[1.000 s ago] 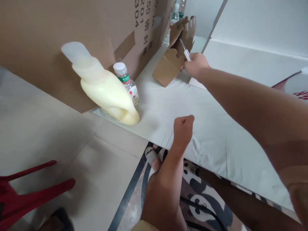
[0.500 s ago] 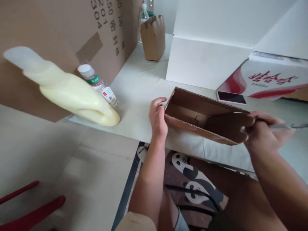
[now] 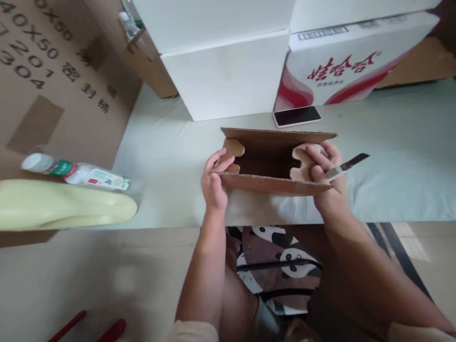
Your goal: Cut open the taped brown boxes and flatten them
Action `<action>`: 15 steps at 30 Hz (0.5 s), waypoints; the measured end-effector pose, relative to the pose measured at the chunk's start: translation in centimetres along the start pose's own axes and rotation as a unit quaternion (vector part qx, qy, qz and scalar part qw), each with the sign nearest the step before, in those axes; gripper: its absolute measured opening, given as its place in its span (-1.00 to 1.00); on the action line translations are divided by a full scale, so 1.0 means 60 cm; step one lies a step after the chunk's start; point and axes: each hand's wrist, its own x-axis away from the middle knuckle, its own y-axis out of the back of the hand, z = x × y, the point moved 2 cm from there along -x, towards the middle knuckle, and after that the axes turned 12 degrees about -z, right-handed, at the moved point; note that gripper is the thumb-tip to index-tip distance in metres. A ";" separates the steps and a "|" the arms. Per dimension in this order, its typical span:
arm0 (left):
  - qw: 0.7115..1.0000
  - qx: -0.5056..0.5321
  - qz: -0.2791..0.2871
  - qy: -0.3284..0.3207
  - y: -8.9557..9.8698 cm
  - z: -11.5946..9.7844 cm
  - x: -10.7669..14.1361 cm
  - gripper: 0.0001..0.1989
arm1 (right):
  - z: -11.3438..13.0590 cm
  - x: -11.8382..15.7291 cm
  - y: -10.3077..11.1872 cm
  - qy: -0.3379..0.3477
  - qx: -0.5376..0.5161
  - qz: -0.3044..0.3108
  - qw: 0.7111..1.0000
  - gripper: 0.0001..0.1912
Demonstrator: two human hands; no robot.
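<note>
An open brown cardboard box [image 3: 274, 184] stands in front of me, its long side panels upright and its notched end flaps tipped inward. My left hand [image 3: 215, 185] holds its left end, with fingers over the left end flap [image 3: 234, 146] and the thumb at the near panel's corner. At the other end, my right hand [image 3: 329, 180] has its fingers on the right end flap [image 3: 302, 161]. The same hand grips a utility knife [image 3: 347, 167], its dark blade pointing out to the right. The box's inside bottom is in shadow.
Behind the box lie a phone [image 3: 297, 116] and white cartons [image 3: 228, 76], one with red print [image 3: 338, 71]. To the left are a plastic bottle [image 3: 85, 175], a pale yellow jug [image 3: 64, 204] and a large carton [image 3: 85, 95]. A small brown box [image 3: 153, 66] stands farther back.
The box has turned level and straight in front of me, its end flaps now folded inward. My right hand has come onto the right flap, knife still held. The view has swung right.
</note>
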 end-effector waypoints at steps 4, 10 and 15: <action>0.998 -0.033 -0.036 0.032 -0.014 0.011 -0.002 -0.36 | 0.007 -0.004 0.003 -0.046 -0.140 -0.046 0.988 -0.73; 0.998 -0.010 -0.055 0.025 -0.042 0.017 -0.005 -0.57 | 0.005 -0.003 0.010 -0.051 -0.215 -0.078 0.972 -0.50; 0.997 -0.004 -0.074 0.005 -0.046 0.021 -0.006 -0.58 | -0.002 0.001 0.021 -0.055 -0.248 -0.068 0.965 -0.69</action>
